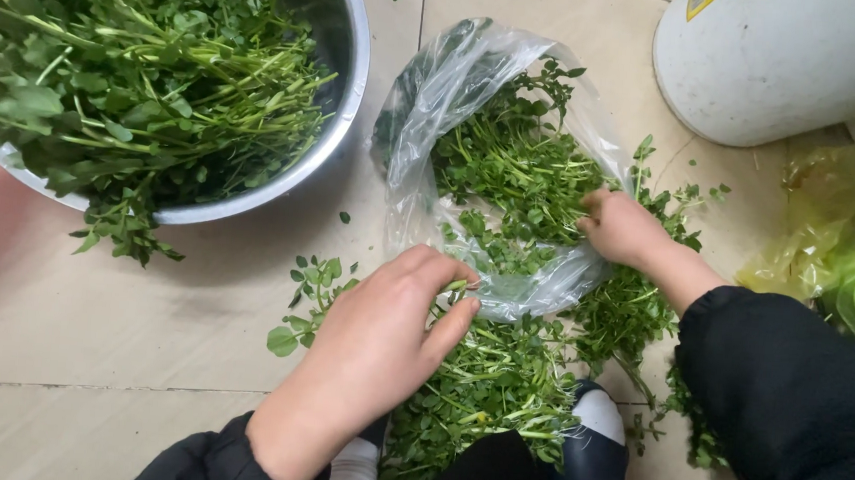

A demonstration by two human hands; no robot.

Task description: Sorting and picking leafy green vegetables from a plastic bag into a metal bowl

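Leafy green stems (498,375) heaped on floor at six o'clock, spilling from clear plastic bag (457,102). Left hand (368,366) fingers pinched on sprigs; right hand (624,229) buried in greens, finger state unclear. Light, limp, easily bruised; best gripped low on stems.

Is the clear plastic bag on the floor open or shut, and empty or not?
Open and not empty: the clear plastic bag gapes wide, leafy greens fill it, and the right hand reaches inside.

Single head view, looking steeply down, close over floor (89,347) and knees.
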